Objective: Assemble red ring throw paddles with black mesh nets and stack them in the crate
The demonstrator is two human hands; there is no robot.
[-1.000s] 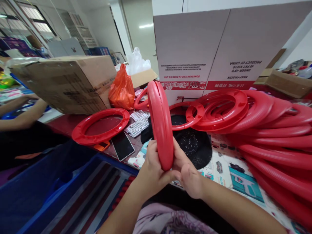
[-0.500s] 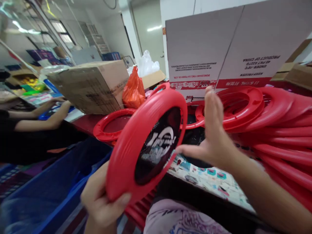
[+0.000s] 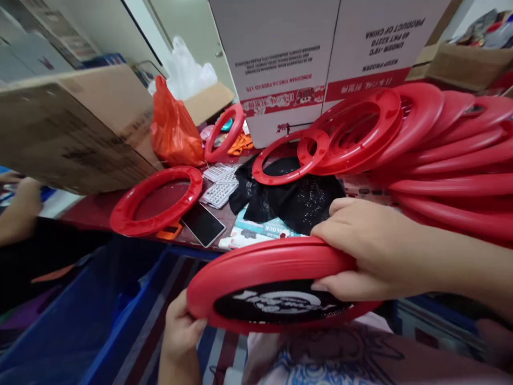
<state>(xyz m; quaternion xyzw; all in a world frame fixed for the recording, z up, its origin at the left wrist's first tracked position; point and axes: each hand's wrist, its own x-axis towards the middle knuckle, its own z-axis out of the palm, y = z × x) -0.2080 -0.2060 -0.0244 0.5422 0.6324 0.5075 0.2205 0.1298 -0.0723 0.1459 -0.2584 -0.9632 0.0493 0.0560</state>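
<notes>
A red disc (image 3: 264, 270) with a black mesh centre and white logo lies nearly flat in front of my chest. My left hand (image 3: 181, 329) grips its left rim from below, fingers closed. My right hand (image 3: 366, 248) clamps its right rim, fingers over the top and thumb underneath. Just beyond the disc lie black mesh cloths (image 3: 294, 200) on the table, with a loose red ring (image 3: 290, 159) resting on them.
A leaning stack of several red rings (image 3: 433, 139) fills the right. Another red ring (image 3: 157, 200) lies at left beside a phone (image 3: 203, 223) and white blister packs (image 3: 219, 192). Cardboard boxes (image 3: 76, 133), an orange bag (image 3: 173, 131) and a white carton (image 3: 304, 59) stand behind. A blue bin (image 3: 68, 315) sits lower left. Another person's arm (image 3: 18, 206) shows far left.
The disc has swung from upright on edge to nearly flat, logo side towards me. My right hand let go of it midway, then closed on its right rim again. The view tilted down.
</notes>
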